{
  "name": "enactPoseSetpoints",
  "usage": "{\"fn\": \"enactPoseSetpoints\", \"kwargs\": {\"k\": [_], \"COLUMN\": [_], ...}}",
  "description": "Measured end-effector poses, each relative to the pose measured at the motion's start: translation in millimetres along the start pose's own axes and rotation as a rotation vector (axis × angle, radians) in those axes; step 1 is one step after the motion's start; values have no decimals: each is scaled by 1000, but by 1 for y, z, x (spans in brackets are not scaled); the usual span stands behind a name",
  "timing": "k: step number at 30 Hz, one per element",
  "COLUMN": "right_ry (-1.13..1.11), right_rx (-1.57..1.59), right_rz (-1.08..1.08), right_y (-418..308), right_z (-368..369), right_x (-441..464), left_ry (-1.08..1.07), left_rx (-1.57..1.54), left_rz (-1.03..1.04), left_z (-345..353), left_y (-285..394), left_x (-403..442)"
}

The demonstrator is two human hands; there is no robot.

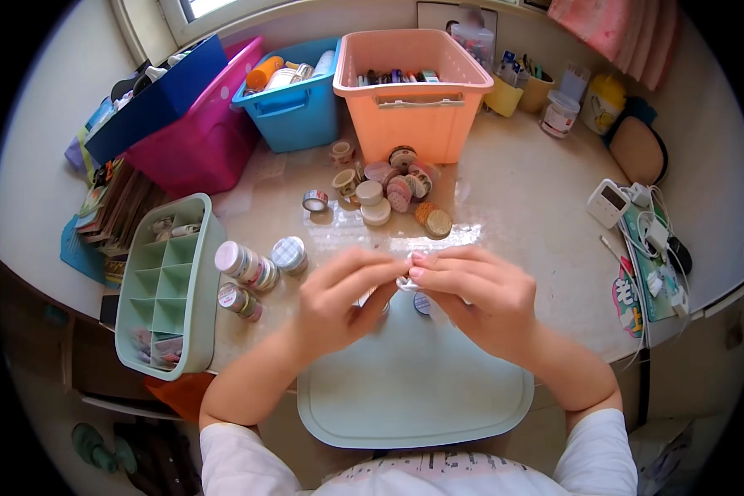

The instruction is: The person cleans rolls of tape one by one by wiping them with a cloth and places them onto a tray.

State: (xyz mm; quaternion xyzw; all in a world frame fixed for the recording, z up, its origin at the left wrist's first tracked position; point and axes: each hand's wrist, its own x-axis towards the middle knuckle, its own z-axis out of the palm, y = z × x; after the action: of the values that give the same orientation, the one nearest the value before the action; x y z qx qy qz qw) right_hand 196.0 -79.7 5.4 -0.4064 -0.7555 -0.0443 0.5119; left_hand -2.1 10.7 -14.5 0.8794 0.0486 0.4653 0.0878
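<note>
My left hand and my right hand meet at the fingertips over the far edge of a pale green lid. Pinched between them is a small white crumpled thing, mostly covered by the fingers; its kind does not show. Just below the fingers, a small round roll with a blue-patterned face is partly hidden by my right hand. Left of my left hand lie a wide tape roll with a checked top and stacks of tape rolls.
A green divided box stands at left. Several tape rolls are heaped before a peach bin. Blue and magenta bins line the back left. A white device and cables lie at right.
</note>
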Motion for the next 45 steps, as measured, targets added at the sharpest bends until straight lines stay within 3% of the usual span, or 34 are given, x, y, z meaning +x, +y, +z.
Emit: {"fn": "enactPoseSetpoints", "kwargs": {"k": [1,2,4,5,7,12,15,21,23,26,28,29,30,32,33,38,41,43,45], "right_ry": [7,61,118,118,44,-50,-84,-162,-179,-292,-793,-824,-823,-803,-848,-885,-782,-455,-431], "right_rx": [75,282,587,587,692,717,711,694,568,447,118,82,83,26,-14,-134,-27,236,312], "right_rz": [35,205,447,451,654,709,738,842,825,849,909,760,761,423,506,449,456,374,454], "right_y": [1,7,1,-1,-5,-1,-5,11,29,43,30,33,37,37,27,14,12,11,3], "right_z": [-3,-3,0,0,1,-3,-3,-18,-29,-48,-61,-58,-50,-35,-30,-14,-17,-15,-12], "right_x": [1,-3,-3,-3,-2,1,2,11,16,22,37,28,18,0,1,-4,0,4,7], "left_ry": [89,174,158,126,68,-19,-223,-367,-572,-610,-650,-690,-692,-694,-697,-676,-486,-377,-236], "left_rx": [-191,-384,-347,-262,-147,-178,-244,-297,-255,-172,-186,-197,-197,-190,-189,-140,-52,-136,-238], "left_rz": [-160,-324,-261,-216,-195,-282,-378,-478,-540,-496,-551,-606,-606,-577,-577,-549,-429,-411,-351], "left_z": [4,7,9,6,-1,-15,-29,-52,-62,-54,-52,-51,-51,-49,-49,-48,-46,-36,-26], "left_y": [5,9,7,7,8,6,1,-7,-9,-10,-9,-9,-10,-11,-12,-13,4,10,13], "left_x": [1,2,1,0,1,17,19,25,27,19,21,21,21,18,17,11,21,24,20]}}
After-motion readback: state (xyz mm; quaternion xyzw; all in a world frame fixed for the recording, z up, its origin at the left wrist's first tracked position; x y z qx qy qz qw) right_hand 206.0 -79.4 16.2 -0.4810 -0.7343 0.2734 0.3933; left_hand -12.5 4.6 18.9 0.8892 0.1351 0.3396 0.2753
